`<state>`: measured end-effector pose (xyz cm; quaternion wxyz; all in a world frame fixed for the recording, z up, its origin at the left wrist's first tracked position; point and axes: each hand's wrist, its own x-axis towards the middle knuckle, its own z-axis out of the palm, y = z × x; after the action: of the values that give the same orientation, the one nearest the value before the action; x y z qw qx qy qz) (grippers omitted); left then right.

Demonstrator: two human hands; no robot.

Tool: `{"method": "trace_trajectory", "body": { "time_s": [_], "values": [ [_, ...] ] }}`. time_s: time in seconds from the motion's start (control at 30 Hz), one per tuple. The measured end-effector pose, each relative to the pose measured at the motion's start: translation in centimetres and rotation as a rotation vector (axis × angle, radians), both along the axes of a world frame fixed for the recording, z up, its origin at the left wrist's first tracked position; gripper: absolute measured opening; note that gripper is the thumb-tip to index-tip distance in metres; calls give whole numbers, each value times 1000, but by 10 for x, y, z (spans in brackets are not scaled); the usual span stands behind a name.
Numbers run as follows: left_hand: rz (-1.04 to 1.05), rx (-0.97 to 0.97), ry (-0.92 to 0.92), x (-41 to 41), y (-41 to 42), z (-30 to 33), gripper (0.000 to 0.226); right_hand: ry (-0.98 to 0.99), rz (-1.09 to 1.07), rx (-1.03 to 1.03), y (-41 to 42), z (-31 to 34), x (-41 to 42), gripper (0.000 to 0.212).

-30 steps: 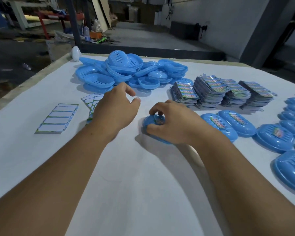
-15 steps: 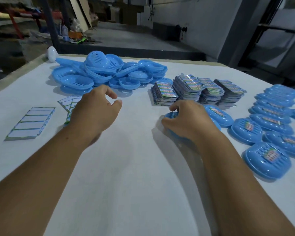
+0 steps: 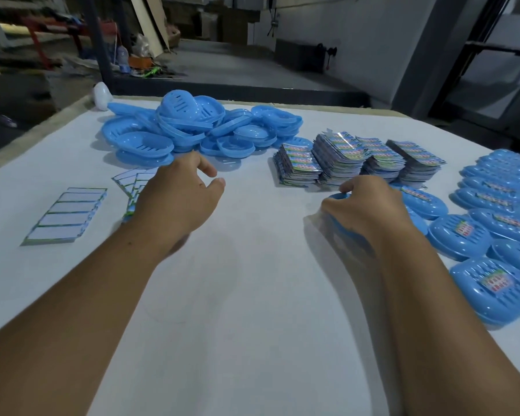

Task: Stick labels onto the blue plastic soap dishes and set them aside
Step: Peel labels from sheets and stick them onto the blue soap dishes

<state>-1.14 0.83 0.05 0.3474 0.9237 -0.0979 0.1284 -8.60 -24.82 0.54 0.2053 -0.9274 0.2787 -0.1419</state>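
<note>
My right hand (image 3: 364, 205) grips a blue soap dish (image 3: 339, 226) on the white table, next to the labelled dishes (image 3: 460, 238) laid out at the right. Most of the held dish is hidden under the hand. My left hand (image 3: 177, 196) hovers over the table with loosely curled fingers and holds nothing. It is just in front of a pile of unlabelled blue soap dishes (image 3: 192, 130) at the back. Stacks of colourful label sheets (image 3: 342, 154) stand behind my right hand.
Used white backing sheets (image 3: 68, 214) lie at the left, with more (image 3: 129, 181) partly hidden behind my left hand. A white object (image 3: 102, 96) sits at the table's (image 3: 237, 295) back left corner. Beyond the table edge lies a cluttered workshop floor.
My right hand has slid the dish rightward toward the labelled dishes. My left hand has stayed near the pile, with its fingers a little more open.
</note>
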Motion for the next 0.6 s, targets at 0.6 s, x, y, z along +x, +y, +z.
{"method": "trace_trajectory", "body": {
  "time_s": [0.6],
  "values": [
    [-22, 147, 46, 6, 4, -1, 20, -90, 592, -71, 74, 23, 60, 13]
  ]
}}
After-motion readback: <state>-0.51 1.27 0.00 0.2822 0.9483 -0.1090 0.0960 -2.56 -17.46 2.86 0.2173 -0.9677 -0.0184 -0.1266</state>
